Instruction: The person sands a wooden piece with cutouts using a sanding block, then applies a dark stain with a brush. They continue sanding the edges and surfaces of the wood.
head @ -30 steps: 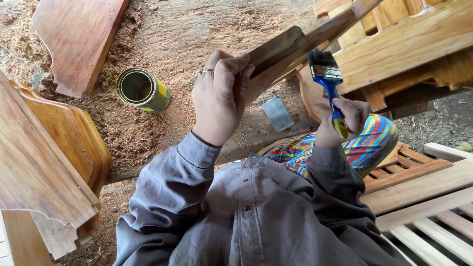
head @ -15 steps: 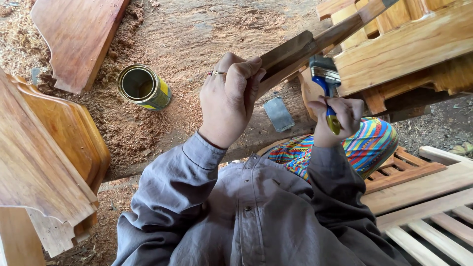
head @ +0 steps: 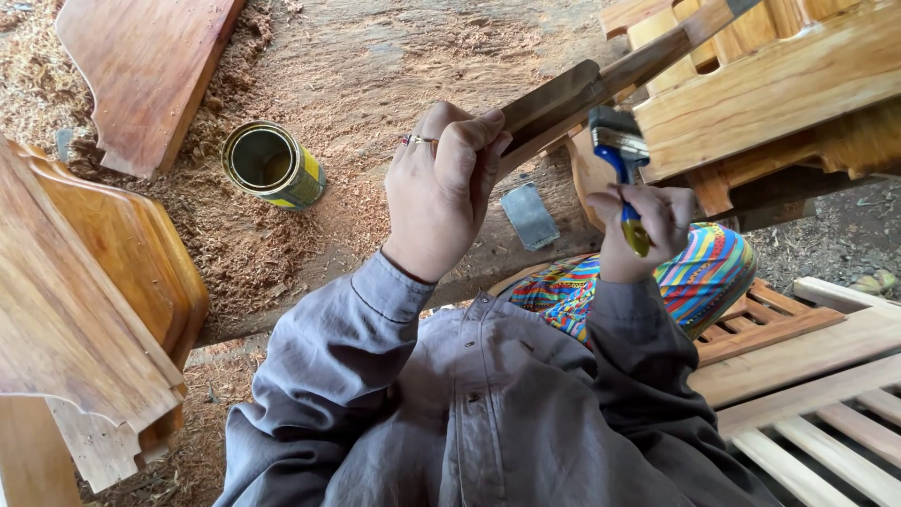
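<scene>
left hand (head: 441, 188): wrapped tight around the near end of a dark wooden slat (head: 601, 84), ring on one finger

slat: long axis runs up and to the right, away from the body, far end passing over the pale wooden frame (head: 779, 84)

right hand (head: 648, 230): closed on the blue-and-yellow handle of a paintbrush (head: 619, 160), bristles up

key relation: brush head sits just below the slat's middle, right of the left hand, so the right hand's the nearer one to the bare stretch

nearby: open tin can (head: 272, 164) on sawdust, well off to the left

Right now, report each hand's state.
Left hand: closed on the dark wooden slat.
Right hand: closed on the paintbrush.
</scene>
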